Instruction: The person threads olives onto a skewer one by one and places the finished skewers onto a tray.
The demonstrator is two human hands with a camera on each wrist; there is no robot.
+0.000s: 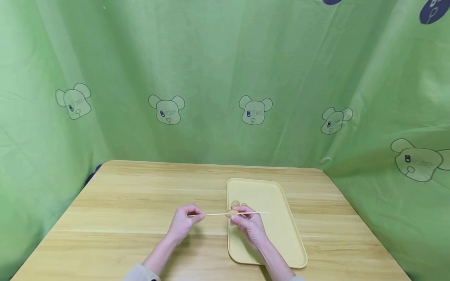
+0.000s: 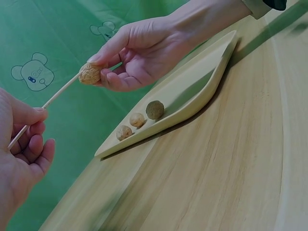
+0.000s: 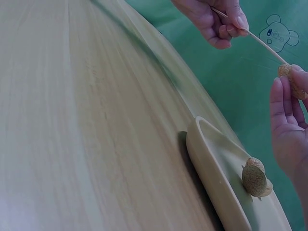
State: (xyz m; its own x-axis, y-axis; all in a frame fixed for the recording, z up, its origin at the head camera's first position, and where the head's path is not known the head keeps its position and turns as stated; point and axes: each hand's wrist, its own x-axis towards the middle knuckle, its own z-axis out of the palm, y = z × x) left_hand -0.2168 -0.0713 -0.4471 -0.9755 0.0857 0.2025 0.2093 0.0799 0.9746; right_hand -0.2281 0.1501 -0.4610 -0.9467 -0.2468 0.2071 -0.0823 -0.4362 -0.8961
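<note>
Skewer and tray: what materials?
Skewer: probably bamboo or wood; thin, pale, matte, straight stick. Tray: likely plastic; uniform pale yellow, smooth moulded rim, rounded corners, slight sheen. Neither can be told for sure from the look alone.

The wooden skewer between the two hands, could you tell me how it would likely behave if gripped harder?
The skewer is very thin and long, so it would probably flex and might snap. The left hand pinches one end only, so its tip may wobble. The ball threaded on it, held by the right hand, probably steadies it.

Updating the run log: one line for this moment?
left hand: pinches skewer | right hand: holds ball on skewer | tray: three balls
</note>
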